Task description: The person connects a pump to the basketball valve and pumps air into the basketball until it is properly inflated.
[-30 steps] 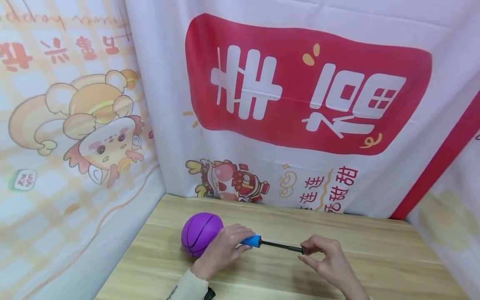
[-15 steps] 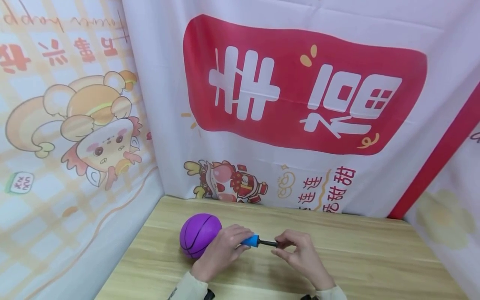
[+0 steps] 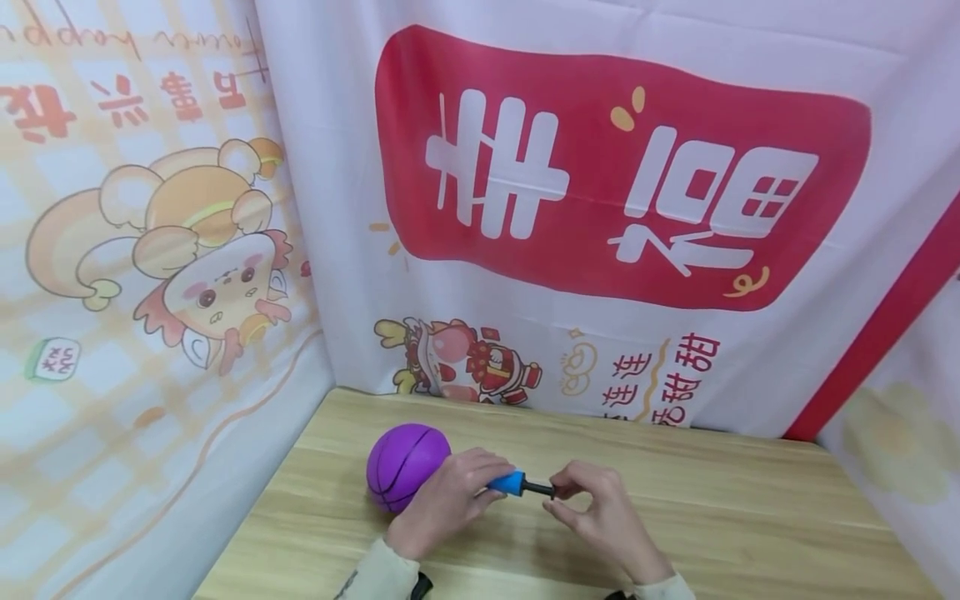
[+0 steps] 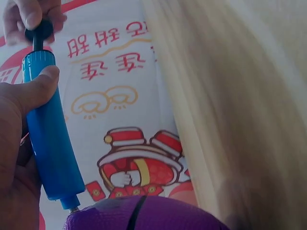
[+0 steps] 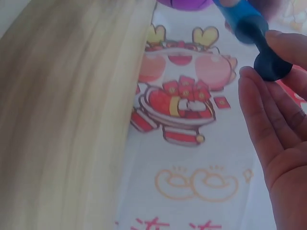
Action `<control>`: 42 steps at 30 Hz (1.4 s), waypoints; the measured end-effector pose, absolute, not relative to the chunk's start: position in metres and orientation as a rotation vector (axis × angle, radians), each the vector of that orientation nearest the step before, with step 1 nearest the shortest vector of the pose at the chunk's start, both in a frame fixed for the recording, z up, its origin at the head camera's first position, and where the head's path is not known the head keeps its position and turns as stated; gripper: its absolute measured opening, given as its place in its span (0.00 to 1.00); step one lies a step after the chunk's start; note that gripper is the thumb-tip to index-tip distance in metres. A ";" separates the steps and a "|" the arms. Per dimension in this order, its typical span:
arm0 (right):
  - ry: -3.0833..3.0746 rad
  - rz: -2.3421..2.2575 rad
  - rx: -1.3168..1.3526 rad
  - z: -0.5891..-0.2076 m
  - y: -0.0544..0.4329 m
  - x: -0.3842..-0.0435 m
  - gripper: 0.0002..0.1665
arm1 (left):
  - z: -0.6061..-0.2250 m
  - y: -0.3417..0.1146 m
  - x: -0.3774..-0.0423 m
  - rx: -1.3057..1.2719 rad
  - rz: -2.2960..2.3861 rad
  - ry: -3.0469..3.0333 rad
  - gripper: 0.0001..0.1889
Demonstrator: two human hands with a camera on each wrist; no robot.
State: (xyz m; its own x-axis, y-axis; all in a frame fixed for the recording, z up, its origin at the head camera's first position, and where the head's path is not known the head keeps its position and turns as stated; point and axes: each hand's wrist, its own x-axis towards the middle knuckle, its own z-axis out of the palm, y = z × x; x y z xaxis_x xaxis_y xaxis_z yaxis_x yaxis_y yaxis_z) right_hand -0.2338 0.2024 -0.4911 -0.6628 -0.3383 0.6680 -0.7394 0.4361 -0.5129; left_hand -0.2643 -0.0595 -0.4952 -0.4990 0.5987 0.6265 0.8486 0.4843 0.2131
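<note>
A purple ball (image 3: 405,465) with black seam lines rests on the wooden table, left of both hands. My left hand (image 3: 448,500) grips the blue barrel of a hand pump (image 4: 53,143), thumb laid along it. At its lower end in the left wrist view, the pump's metal tip meets the ball (image 4: 148,215). With fingertips and thumb, my right hand (image 3: 603,512) pinches the black knob (image 5: 271,66) at the end of the pump's rod. Only a short length of black rod (image 3: 537,488) shows between barrel and knob. Most of the barrel is hidden by the left hand in the head view.
The light wood table (image 3: 750,517) extends to the right of the hands. A white cloth (image 3: 600,350) with red print hangs along its back edge, and a checked cartoon cloth (image 3: 172,400) hangs on the left.
My right hand has moved left toward the left hand, pushing the rod into the barrel; most of this came in the first half second. Left hand and ball stay in place.
</note>
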 end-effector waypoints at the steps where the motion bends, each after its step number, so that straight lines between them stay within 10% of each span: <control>1: -2.221 1.127 0.899 -0.490 0.206 -0.234 0.21 | -0.494 -0.061 -0.265 -1.189 -0.693 -2.256 0.21; 17: -2.204 1.108 0.883 -0.479 0.256 -0.221 0.24 | -0.495 -0.068 -0.270 -1.150 -0.713 -2.230 0.22; 42: -2.244 1.179 0.906 -0.488 0.191 -0.237 0.19 | -0.499 -0.057 -0.265 -1.189 -0.741 -2.239 0.18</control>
State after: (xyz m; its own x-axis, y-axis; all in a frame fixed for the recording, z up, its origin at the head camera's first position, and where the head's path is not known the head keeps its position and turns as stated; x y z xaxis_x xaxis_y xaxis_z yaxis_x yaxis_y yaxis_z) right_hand -0.2369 0.1912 -0.4884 -0.6854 -0.3424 0.6427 -0.7235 0.4202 -0.5477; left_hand -0.2650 -0.0569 -0.4992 -0.4970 0.5818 0.6438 0.8510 0.4718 0.2306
